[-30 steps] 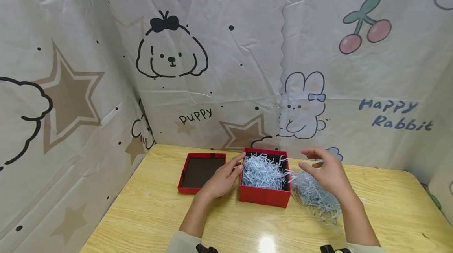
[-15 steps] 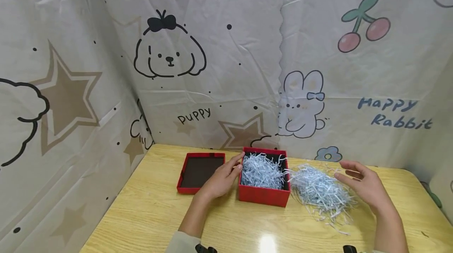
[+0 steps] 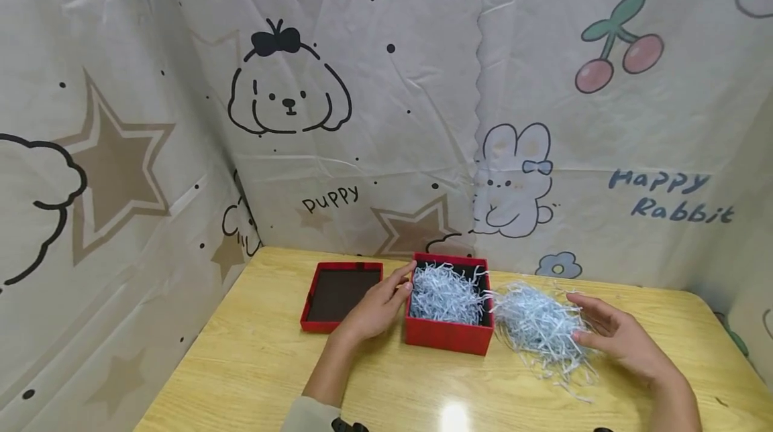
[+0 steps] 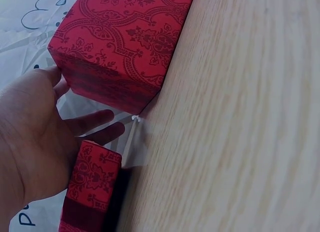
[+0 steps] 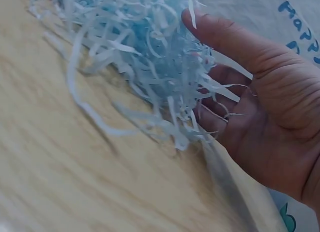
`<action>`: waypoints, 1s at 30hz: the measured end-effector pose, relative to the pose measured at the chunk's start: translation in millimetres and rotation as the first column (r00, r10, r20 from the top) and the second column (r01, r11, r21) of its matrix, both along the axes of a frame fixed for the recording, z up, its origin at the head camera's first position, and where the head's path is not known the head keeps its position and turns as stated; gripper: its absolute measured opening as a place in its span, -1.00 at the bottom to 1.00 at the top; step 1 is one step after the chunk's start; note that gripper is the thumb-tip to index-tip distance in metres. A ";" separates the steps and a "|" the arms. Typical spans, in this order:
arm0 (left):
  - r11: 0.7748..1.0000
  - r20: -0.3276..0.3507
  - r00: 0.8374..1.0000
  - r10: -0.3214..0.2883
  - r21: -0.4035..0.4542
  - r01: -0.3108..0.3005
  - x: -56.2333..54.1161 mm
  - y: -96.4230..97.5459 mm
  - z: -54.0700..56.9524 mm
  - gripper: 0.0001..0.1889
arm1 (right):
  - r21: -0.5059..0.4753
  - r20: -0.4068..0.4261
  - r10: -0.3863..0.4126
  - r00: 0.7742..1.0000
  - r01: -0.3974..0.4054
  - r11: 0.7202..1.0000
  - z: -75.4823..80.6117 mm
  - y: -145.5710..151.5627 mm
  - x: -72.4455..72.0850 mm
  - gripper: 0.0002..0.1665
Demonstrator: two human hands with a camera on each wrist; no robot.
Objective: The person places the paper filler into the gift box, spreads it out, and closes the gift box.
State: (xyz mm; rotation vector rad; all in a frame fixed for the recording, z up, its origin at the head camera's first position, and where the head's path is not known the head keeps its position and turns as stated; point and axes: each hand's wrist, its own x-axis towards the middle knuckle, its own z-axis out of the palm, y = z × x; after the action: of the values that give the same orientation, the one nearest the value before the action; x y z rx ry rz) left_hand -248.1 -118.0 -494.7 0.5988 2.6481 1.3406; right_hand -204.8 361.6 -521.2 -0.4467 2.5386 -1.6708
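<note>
A red patterned box (image 3: pixel 448 338) stands on the table with pale blue shredded paper (image 3: pixel 443 294) inside it. My left hand (image 3: pixel 376 308) rests its fingertips at the box's left wall; in the left wrist view its other fingers are spread below the box corner. To the right of the box lies a loose heap of the same shredded paper (image 3: pixel 540 328). Beside the heap's right edge is my right hand (image 3: pixel 628 338), thumb and fingers parted. In the right wrist view the thumb (image 5: pixel 215 31) reaches the strands, and the other fingers are partly hidden behind them.
The red lid (image 3: pixel 341 294), dark inside, lies upturned left of the box, partly behind the left hand. A wooden table (image 3: pixel 410 392) bears everything. A printed cloth (image 3: pixel 362 117) hangs behind it and along the left side.
My right hand has moved from above the heap to its right side, then lowered toward the strands. The left hand has stayed at the box.
</note>
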 end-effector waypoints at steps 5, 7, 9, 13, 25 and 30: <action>1.000 -0.004 1.000 -0.008 0.007 0.008 -1.7 0.5 -0.8 -0.43 | 0.063 -0.113 -0.006 0.994 0.013 0.998 -5.0 -10.3 -4.6 -0.32; 1.000 -0.002 1.000 -0.009 0.008 0.009 -2.4 0.8 -0.6 -0.42 | 0.113 -0.112 -0.057 0.992 0.070 0.991 -5.0 -13.8 -6.4 -0.42; 1.000 0.000 1.000 -0.010 0.011 0.010 -2.7 1.1 -0.4 -0.42 | 0.160 -0.098 -0.115 0.989 0.130 0.979 -3.5 -16.5 -7.0 -0.54; 1.000 0.009 1.000 -0.011 0.012 0.011 -1.9 1.3 -1.3 -0.42 | 0.230 -0.065 -0.221 0.973 0.230 0.946 4.9 -19.6 -4.4 -0.65; 1.000 -0.006 1.000 0.002 0.007 -0.002 -2.8 0.3 -1.0 -0.43 | 0.047 -0.199 -0.480 0.854 0.498 0.866 58.4 -30.7 4.9 -0.72; 1.000 0.000 1.000 -0.006 0.012 0.006 -0.9 -0.3 -0.9 -0.42 | -0.093 -0.171 -0.586 0.792 0.579 0.810 76.5 -38.1 8.7 -0.78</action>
State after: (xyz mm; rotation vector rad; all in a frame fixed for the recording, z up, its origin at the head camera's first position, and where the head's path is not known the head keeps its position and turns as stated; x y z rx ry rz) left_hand -249.1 -118.2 -495.6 0.6070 2.6379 1.3554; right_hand -196.1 323.5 -444.7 0.2339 3.0041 -1.9281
